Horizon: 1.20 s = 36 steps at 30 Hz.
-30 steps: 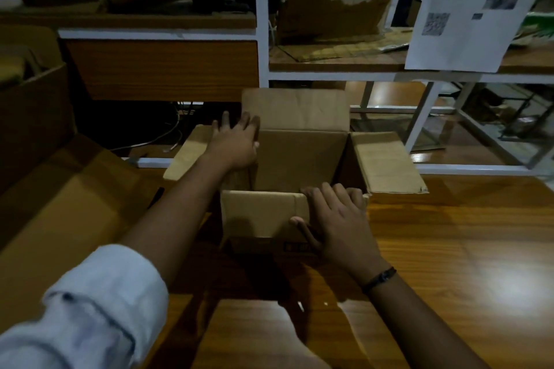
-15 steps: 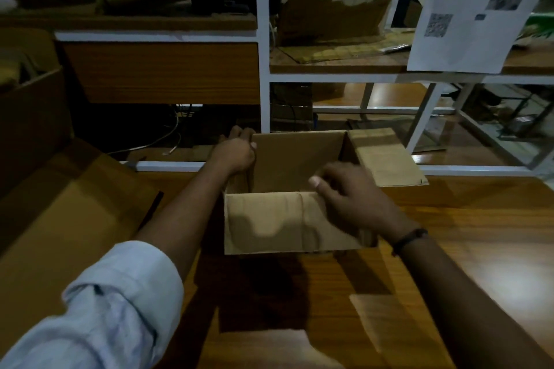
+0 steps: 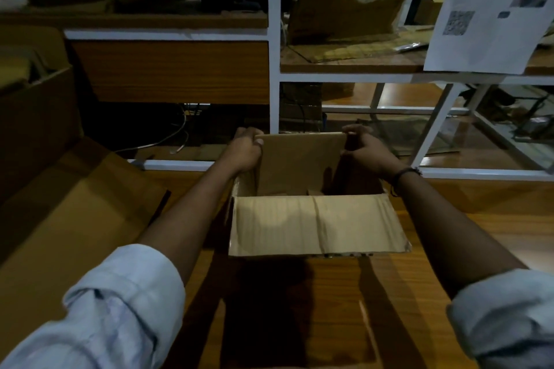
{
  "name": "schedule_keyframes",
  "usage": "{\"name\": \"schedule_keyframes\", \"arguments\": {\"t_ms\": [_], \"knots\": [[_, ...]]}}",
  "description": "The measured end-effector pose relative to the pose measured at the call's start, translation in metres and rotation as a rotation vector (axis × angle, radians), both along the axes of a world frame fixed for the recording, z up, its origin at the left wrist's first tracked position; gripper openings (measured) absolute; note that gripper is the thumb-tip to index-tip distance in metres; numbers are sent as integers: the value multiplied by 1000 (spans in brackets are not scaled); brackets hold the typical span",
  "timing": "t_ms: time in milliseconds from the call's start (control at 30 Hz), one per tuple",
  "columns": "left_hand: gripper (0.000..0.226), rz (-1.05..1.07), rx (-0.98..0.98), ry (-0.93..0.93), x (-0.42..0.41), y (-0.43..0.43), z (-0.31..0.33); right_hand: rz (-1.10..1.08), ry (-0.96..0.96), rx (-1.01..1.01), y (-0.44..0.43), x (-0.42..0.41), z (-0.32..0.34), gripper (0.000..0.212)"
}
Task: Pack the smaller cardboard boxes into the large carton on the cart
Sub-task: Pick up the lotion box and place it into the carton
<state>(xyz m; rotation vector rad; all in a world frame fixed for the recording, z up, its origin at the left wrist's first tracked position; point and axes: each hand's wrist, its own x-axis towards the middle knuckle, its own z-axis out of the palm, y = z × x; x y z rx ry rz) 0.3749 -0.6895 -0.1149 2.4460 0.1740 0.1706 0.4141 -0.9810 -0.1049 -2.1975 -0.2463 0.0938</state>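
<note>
Small cardboard box (image 3: 308, 198) at centre of worktop (image 3: 455, 249), top open, near flap (image 3: 314, 226) splayed toward 6 o'clock. Far flap (image 3: 299, 159) upright, gripped at its upper corners by left hand (image 3: 244, 150) and right hand (image 3: 367, 150), fingers curled over the edge. Large carton (image 3: 60, 219) at 9 o'clock. Not yet packed; closing and loading seemingly left.

Probably a stockroom or packing area, though the light is dim. Just beyond the fingers (image 3: 248, 133) stands a white metal rack (image 3: 274, 69) whose wooden shelves hold torn cardboard (image 3: 344, 15). Up and right of them hangs a printed sheet (image 3: 491, 9) with a QR code. Left of them lies a carton (image 3: 75, 219). They grip an open box (image 3: 314, 225) on a wooden table (image 3: 464, 249).
</note>
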Motion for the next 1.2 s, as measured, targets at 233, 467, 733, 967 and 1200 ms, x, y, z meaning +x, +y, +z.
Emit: {"name": "schedule_keyframes", "arguments": {"t_ms": [233,467,733,967,1200], "knots": [[23,131,-494,-75,9,-1,-9,-111,59,151,11,21,-5,20],[27,158,-528,-98,16,3,-14,-235,-44,100,16,23,-5,14],[30,157,-341,-199,4,6,-15,-315,-453,-197,0,-13,-4,15],[35,181,-141,-239,-6,7,-8,-154,-236,-344,6,-100,-1,35],[36,196,-44,-248,-19,12,-5,-31,-423,-647,39,-174,-9,67]]}}
